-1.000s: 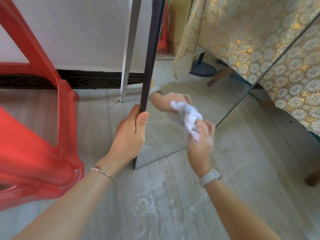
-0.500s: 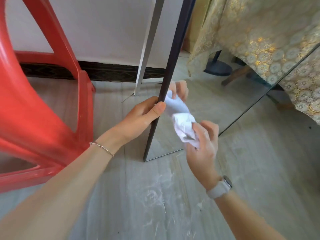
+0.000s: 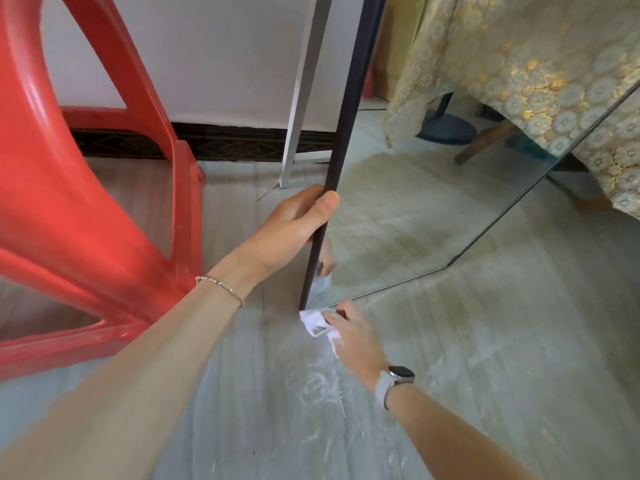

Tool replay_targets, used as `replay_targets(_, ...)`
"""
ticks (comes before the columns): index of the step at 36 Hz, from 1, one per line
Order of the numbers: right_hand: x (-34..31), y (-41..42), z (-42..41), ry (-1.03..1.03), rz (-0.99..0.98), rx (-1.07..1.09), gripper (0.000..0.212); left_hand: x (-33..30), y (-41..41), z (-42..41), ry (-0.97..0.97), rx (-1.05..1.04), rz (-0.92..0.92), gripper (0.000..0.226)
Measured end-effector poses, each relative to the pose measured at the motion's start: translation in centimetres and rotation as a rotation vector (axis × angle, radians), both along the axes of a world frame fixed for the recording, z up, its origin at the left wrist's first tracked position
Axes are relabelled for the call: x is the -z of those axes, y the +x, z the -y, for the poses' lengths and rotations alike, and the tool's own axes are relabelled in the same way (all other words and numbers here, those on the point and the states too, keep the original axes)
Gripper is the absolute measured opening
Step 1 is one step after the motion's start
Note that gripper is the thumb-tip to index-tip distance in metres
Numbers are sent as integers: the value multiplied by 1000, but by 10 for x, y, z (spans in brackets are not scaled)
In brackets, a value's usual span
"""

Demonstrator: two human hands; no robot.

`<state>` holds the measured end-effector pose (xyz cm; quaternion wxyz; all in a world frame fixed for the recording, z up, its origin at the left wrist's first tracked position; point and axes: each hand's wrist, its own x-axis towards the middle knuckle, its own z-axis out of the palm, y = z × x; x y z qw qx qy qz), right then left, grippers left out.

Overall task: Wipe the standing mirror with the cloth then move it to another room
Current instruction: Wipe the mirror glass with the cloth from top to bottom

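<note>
Floor (image 3: pixel 502 341): grey planks, pale scuffed smears in the near foreground. Red plastic chair (image 3: pixel 69 202) fills the left of the head view; patterned gold tablecloth (image 3: pixel 519 64) hangs at upper right and repeats in the glass.

Standing mirror (image 3: pixel 433 209): upright on the floor, seen nearly edge-on, dark frame edge running from top centre down to its lower left corner; a white support leg stands behind it, near the wall.

Left hand (image 3: pixel 287 230): wrapped around the dark frame edge low down, thumb flat on the front face, fingers behind. It steadies the mirror.

Right hand (image 3: pixel 353 336): fingers curled over the white cloth (image 3: pixel 317 322), pressing it at the mirror's bottom left corner where frame meets floor.

Change: half a second ago the cloth was up on the glass just beside the left thumb; a second ago it was nearer mid-pane. It has now travelled down the left margin to the very bottom. The left hand's grip has stayed on the frame edge throughout.

Judgement: the wiping stroke has reached the lower limit of the pane, so this side strip looks finished. Wiping seems near its end; carrying the mirror to another room is not yet begun.
</note>
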<state>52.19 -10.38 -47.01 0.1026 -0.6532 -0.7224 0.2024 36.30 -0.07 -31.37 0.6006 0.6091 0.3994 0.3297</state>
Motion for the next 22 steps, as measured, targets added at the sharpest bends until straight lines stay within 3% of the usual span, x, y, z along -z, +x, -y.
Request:
replay_targets(5,-26,7,1,345,-209,209,46,-1,3,2,28,11,55,60)
replay_targets(8,-44,5,-13,550,-292,319,35,2,7,4,49,-28,5,32)
replay_targets(10,-42,1,-24,612,-282,318,28,6,7,3,54,-61,-6,31)
replay_targets(13,-17,-4,-24,448,-205,182,32,6,7,2,72,-92,-14,57)
replay_targets(17,15,2,-6,-34,-121,35,39,9,11,5,100,-131,22,51)
replay_targets(19,15,13,1,-25,-159,110,38,10,14,7,105,-161,53,54)
replay_targets(22,-10,31,4,151,-273,316,33,15,19,9,191,-280,46,50)
